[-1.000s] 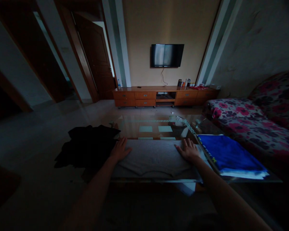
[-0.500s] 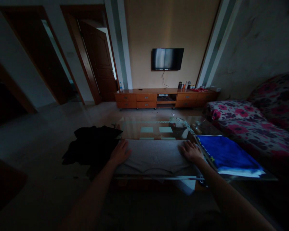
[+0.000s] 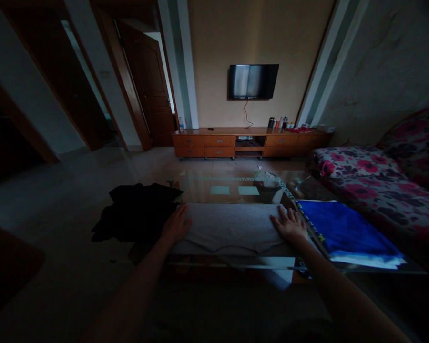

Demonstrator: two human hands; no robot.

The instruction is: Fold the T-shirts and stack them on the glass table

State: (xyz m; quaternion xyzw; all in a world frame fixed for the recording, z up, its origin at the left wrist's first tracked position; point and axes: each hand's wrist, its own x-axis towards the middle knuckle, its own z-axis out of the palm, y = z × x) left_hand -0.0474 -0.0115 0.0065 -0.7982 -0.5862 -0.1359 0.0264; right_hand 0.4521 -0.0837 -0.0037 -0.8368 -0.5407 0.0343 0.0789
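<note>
fingers point(image 3: 283, 213) of left hand point(image 3: 175, 227) and right hand point(image 3: 294, 227) outspread, flat on grey garment point(image 3: 232, 226), nothing in grip

The location is a home living room. Indicators are the flat black rectangular television point(image 3: 253, 82), the long orange-brown wooden cabinet point(image 3: 219, 141) and the pink-flowered fabric sofa point(image 3: 389, 193)

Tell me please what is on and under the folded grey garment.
On the grey garment rest the left hand and the right hand, at opposite sides. Under it is the glass table; the covered area cannot be seen.
</note>
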